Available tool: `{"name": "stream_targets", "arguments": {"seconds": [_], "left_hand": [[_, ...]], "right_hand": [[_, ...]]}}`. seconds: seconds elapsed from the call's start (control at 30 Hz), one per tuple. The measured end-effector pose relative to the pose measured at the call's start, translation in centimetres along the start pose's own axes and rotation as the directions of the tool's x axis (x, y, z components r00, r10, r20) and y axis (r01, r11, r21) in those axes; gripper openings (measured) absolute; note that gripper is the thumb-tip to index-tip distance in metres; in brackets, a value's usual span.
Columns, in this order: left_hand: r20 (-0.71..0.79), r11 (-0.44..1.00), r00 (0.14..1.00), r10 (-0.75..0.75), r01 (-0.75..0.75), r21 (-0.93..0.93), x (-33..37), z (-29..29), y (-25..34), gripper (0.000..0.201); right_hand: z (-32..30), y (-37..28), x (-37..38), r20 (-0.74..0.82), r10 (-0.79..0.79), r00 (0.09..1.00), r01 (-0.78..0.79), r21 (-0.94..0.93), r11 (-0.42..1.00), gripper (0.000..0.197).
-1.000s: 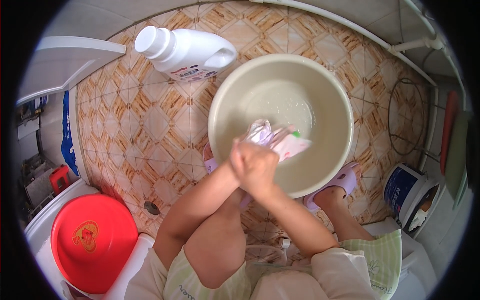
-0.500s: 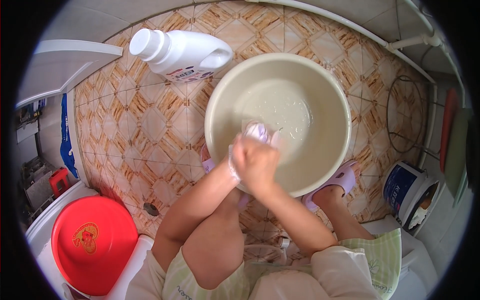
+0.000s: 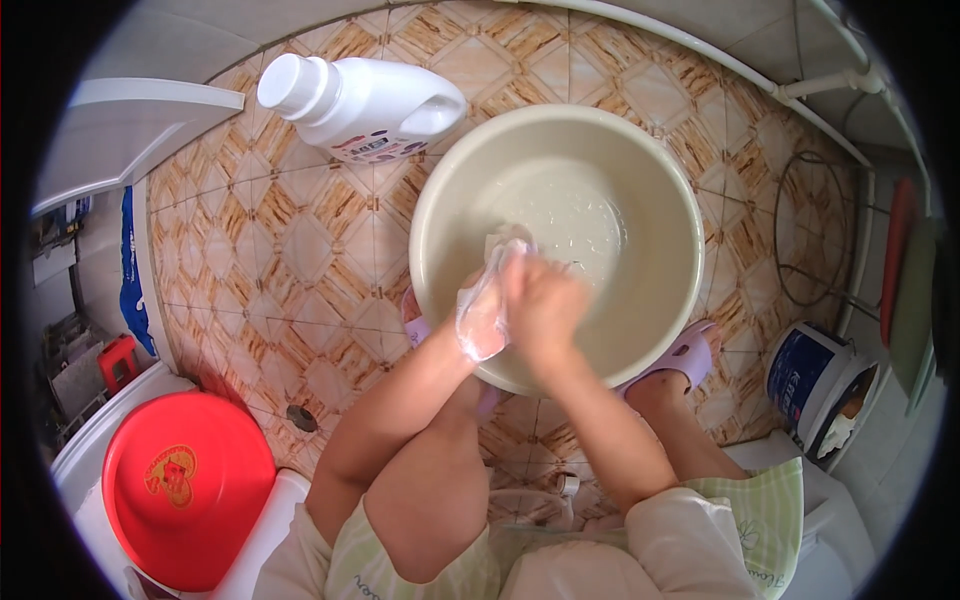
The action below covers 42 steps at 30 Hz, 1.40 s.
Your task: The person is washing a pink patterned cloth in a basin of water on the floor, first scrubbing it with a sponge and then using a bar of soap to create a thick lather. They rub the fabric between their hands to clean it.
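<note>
Over the near left part of a cream basin (image 3: 427, 215), my left hand (image 3: 487, 318) is wrapped to the wrist in a thin, wet white cloth (image 3: 510, 238) with a lilac tint. It may be a sheer sock; I cannot tell. The fabric hides the fingers of that hand. My right hand (image 3: 550, 300), smeared by motion, is curled closed and presses on the cloth beside the left hand. Suds or wet sheen show on the covered wrist. A little bubbly water (image 3: 590, 235) lies on the basin's bottom.
A white detergent bottle (image 3: 385, 100) stands behind the basin's left side. At lower left is a red plastic lid or basin (image 3: 190, 490). A blue-and-white bucket (image 3: 810, 380) stands at right. Lilac clogs (image 3: 685, 355) flank the basin on a tiled floor. White pipes (image 3: 690, 45) run behind.
My right hand has shifted right and off the top of my left hand. More of the left hand and the wet cloth around it now shows.
</note>
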<state>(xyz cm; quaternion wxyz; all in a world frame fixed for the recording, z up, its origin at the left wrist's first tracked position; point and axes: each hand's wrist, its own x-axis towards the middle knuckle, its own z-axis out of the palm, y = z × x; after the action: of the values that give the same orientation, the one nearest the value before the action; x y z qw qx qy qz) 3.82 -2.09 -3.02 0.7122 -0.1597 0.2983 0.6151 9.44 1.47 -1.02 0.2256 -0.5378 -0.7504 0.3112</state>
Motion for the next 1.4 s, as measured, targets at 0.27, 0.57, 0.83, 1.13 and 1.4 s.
{"name": "stream_targets", "arguments": {"seconds": [0.27, 0.57, 0.83, 1.13, 1.4], "left_hand": [[0.122, 0.91, 0.992, 0.025, -0.073, 0.407, -1.5, 1.2, 3.8, 0.041], [0.303, 0.581, 0.885, 0.352, -0.461, 0.671, -2.9, 1.8, 6.2, 0.055], [0.047, 0.764, 0.999, -0.026, -0.01, 0.645, -3.0, 3.3, 8.4, 0.022], [0.154, 0.648, 0.984, 0.085, -0.172, 0.742, -2.7, 3.0, 7.6, 0.021], [0.627, 0.913, 0.767, 0.139, 0.146, -0.381, 1.2, -1.6, 1.0, 0.034]], "right_hand": [[-1.9, 4.7, 4.8, 0.18, 0.205, 0.962, -0.233, 0.148, 0.961, 0.042], [-7.2, 2.0, 4.6, 0.775, 0.01, 0.631, -0.663, 0.533, 0.525, 0.018], [-7.6, 2.7, 4.4, 0.556, 0.092, 0.826, -0.531, 0.711, 0.461, 0.018], [-6.7, 1.0, 4.2, 0.506, 0.195, 0.84, -0.542, 0.796, 0.269, 0.018], [-1.8, -3.7, 0.2, 0.005, -0.326, 0.945, 0.321, 0.158, 0.934, 0.025]]}}
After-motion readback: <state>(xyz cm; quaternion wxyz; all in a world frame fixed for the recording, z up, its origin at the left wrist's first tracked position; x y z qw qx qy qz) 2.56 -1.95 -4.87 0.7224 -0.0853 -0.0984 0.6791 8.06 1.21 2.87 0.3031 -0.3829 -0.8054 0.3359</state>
